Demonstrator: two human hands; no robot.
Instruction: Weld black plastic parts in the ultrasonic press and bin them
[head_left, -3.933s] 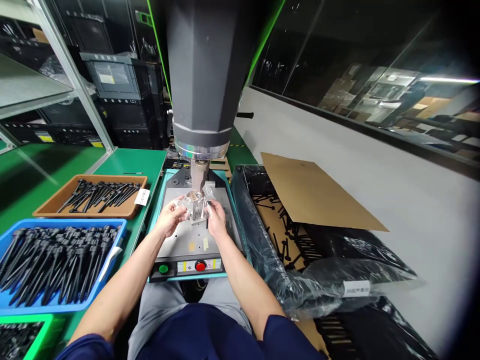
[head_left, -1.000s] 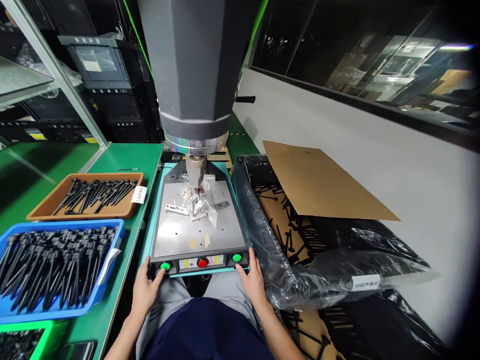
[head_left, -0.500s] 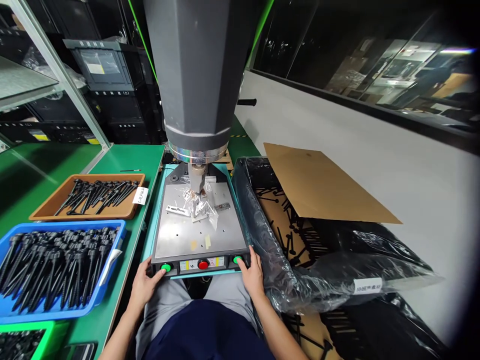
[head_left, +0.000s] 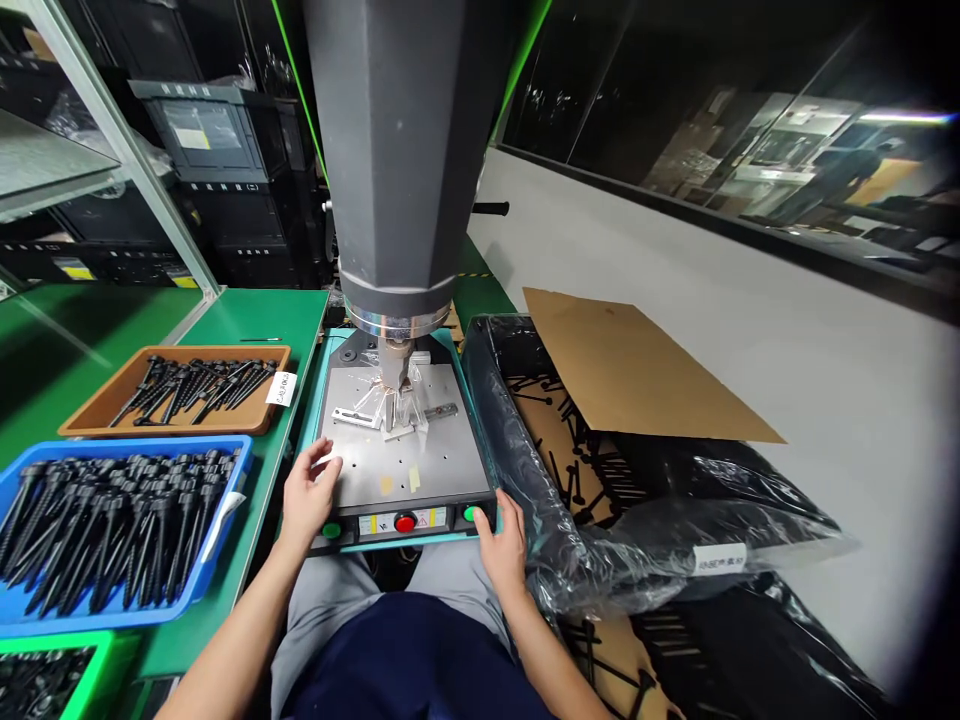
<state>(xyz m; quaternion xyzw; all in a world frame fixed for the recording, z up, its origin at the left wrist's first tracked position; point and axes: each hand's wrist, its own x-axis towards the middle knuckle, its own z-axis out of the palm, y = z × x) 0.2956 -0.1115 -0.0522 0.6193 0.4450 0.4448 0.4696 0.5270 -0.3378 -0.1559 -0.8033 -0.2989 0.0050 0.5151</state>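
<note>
My left hand (head_left: 309, 492) hovers at the near left corner of the metal work plate (head_left: 375, 480), fingers slightly curled and apart, nothing in it. Below it shows the left green button (head_left: 331, 530). My right hand (head_left: 502, 545) rests at the machine's front right corner, its thumb at the right green button (head_left: 470, 513) and its fingers stretched along the side. Between the buttons sits a red button (head_left: 405, 522). The grey machine head (head_left: 401, 230) stands over the plate, its metal tip (head_left: 394, 365) down in crumpled clear plastic film (head_left: 412, 410), which hides what lies beneath.
On the green table (head_left: 262, 320) at left stand an orange tray (head_left: 255, 425) and a blue tray (head_left: 191, 595) of black screw-like parts, plus a green bin (head_left: 112, 650). At right, a plastic-lined box (head_left: 517, 450) holds similar parts under a cardboard sheet (head_left: 645, 360).
My left hand has come off the left green button and moved up and forward over the plate's corner. My right hand has stayed at its button.
</note>
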